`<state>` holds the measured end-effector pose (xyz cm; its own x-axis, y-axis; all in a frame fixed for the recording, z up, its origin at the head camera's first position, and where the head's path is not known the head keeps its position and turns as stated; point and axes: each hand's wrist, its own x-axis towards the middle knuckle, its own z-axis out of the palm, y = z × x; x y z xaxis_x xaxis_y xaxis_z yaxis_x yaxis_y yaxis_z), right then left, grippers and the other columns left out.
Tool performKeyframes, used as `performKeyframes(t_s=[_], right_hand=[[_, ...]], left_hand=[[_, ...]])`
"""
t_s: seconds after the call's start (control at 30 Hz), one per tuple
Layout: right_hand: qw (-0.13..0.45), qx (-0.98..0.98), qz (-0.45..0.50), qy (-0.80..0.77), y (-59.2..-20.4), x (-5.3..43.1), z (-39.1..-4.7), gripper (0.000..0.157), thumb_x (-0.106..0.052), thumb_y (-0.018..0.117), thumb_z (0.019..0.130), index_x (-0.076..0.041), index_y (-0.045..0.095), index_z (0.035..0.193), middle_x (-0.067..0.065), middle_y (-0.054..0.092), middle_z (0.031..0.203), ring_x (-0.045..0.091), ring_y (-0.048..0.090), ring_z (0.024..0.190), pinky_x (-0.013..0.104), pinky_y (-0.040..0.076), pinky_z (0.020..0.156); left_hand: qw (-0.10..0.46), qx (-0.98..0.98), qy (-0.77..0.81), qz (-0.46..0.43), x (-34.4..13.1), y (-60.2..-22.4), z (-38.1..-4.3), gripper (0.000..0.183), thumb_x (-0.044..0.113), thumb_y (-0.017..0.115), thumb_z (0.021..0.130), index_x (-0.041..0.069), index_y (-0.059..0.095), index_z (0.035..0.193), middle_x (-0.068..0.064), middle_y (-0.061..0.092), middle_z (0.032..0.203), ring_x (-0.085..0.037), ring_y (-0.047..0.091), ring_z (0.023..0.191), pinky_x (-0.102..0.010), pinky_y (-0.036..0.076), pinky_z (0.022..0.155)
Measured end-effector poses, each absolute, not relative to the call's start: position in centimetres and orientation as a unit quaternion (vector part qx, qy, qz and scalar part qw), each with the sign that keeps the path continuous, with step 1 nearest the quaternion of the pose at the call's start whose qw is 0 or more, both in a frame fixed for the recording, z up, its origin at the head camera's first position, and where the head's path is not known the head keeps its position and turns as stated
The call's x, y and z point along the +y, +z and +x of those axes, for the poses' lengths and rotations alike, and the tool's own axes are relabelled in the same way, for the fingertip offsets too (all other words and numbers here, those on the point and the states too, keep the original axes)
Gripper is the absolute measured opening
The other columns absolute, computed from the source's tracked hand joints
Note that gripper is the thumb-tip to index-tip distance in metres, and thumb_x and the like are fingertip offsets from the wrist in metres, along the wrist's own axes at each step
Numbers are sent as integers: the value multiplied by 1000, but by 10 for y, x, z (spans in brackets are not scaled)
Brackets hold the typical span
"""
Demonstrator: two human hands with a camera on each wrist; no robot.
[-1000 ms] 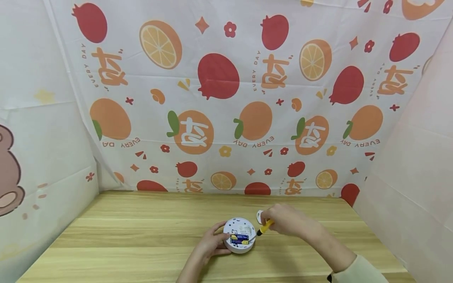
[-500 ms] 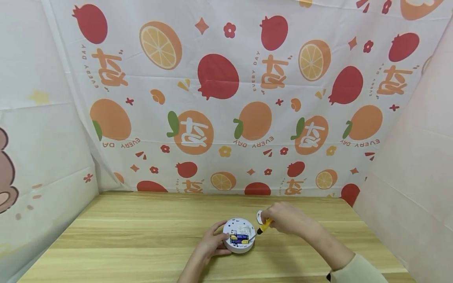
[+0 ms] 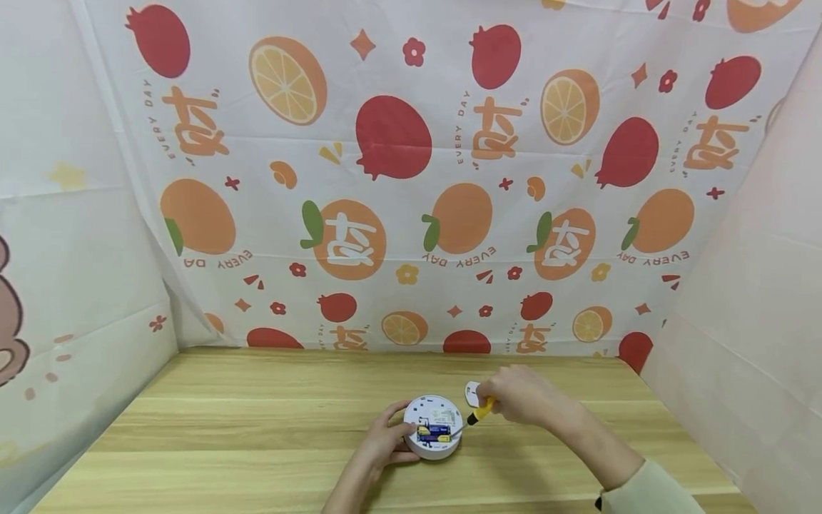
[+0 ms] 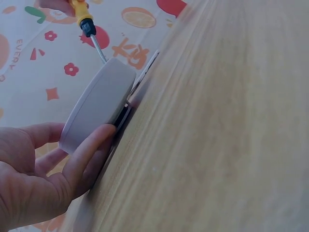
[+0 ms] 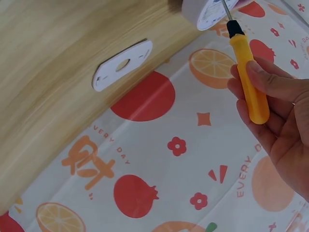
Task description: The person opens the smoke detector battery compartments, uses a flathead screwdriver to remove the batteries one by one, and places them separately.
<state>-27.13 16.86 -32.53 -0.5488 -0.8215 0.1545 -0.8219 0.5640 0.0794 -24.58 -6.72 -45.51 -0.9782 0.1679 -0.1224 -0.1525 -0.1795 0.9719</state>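
Observation:
A round white device (image 3: 433, 412), its back face up, shows two blue-and-yellow batteries (image 3: 434, 434) side by side in its recess. My left hand (image 3: 382, 442) grips its left edge, and in the left wrist view the device (image 4: 96, 106) is held tilted, with fingers (image 4: 89, 150) under its lower side. In my right hand (image 3: 520, 396) is a screwdriver (image 3: 481, 410) with a yellow handle and black collar. Its metal shaft reaches to the right end of the batteries; whether the tip touches them is too small to tell. The right wrist view shows the thumb and fingers around the screwdriver handle (image 5: 251, 82).
A white oblong plate (image 5: 108, 72) with a central hole lies flat on the wooden table (image 3: 257, 428), just behind my right hand. White fruit-print cloth (image 3: 411, 214) hangs along the table's back edge, and pale cloth walls (image 3: 751, 321) stand at both sides.
Almost nothing moves. Both hands, the device and the screwdriver keep nearly the same places; the right hand shifts very slightly, uncovering a little more of the white plate.

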Motion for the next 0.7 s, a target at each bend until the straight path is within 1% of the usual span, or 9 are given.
performKeyframes(t_s=[0.13, 0.27, 0.4, 0.53, 0.7], right_hand=[[95, -879, 467, 5, -331, 174, -273, 21, 0, 79, 65, -16, 69, 76, -11, 63, 71, 4, 56, 61, 18, 50, 56], [102, -877, 470, 17, -337, 179, -275, 19, -2, 79, 67, -16, 71, 76, -11, 65, 72, 5, 57, 61, 19, 51, 55], [101, -879, 465, 35, -344, 185, -276, 17, -2, 78, 68, -16, 71, 77, -10, 65, 73, 6, 58, 61, 17, 50, 55], [110, -876, 466, 59, -352, 192, -277, 16, -2, 77, 69, -15, 71, 77, -9, 66, 73, 2, 57, 59, 12, 47, 52], [141, -865, 474, 87, -362, 201, -278, 16, -3, 78, 67, -15, 72, 76, -10, 66, 71, -2, 54, 58, 11, 45, 49]], left_hand=[[105, 634, 766, 3, -68, -455, -246, 55, 2, 53, 88, -4, 29, 138, -20, 58, 88, -25, 62, 69, -37, 57, 61], [104, 633, 767, 7, -69, -454, -245, 54, 1, 52, 89, -3, 29, 137, -20, 58, 87, -27, 63, 71, -37, 57, 60], [103, 630, 770, 13, -70, -454, -245, 55, 1, 52, 88, -4, 29, 138, -21, 58, 89, -28, 63, 72, -38, 57, 61], [104, 630, 769, 16, -70, -454, -245, 55, 2, 53, 89, -3, 28, 138, -22, 57, 90, -27, 63, 71, -37, 57, 61], [111, 632, 767, 14, -70, -454, -246, 55, 2, 53, 89, -3, 28, 138, -21, 58, 89, -27, 63, 71, -37, 57, 61]])
